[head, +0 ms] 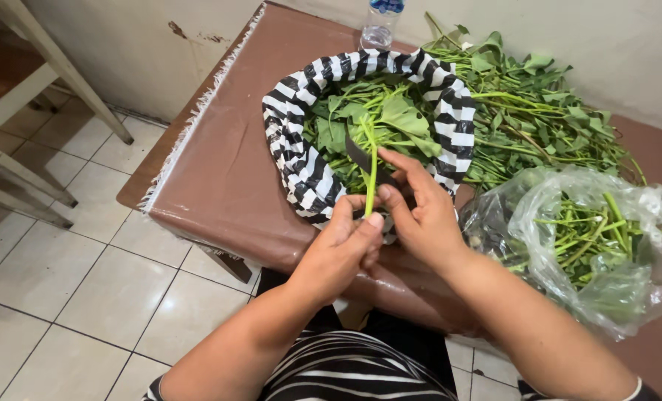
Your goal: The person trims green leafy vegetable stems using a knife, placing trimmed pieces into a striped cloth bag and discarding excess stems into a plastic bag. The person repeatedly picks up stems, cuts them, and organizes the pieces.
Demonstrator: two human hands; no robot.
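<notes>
green and slim, the stem [372, 178] stands nearly upright between the two hands, its long axis running from the fingertips up and away from the person, with its top end lost among the leaves above. it sits over the near edge of the brown table [227, 163], just in front of the striped bag. the left hand [342, 249] pinches the lower end of the stem between thumb and forefinger, the other fingers curled under. the right hand [420, 215] is closed around a dark knife blade [359, 157], which slants up and to the left and crosses just behind the stem; the handle is hidden in the palm. directly behind the hands, the black and white striped bag [294, 148] lies open with its rim rolled back, and it holds leafy greens [390, 119] with broad leaves. to the right of it a loose heap of stalks and leaves [539, 111] rests on the table against the wall. nearer the person, on the right, a clear plastic bag [628, 245] holds bare cut green stems [583, 230], touching the right forearm. a clear water bottle [379, 26] stands at the far edge of the table behind the striped bag. pale floor tiles [71, 275] and wooden chair legs [63, 74] fill the left side.
</notes>
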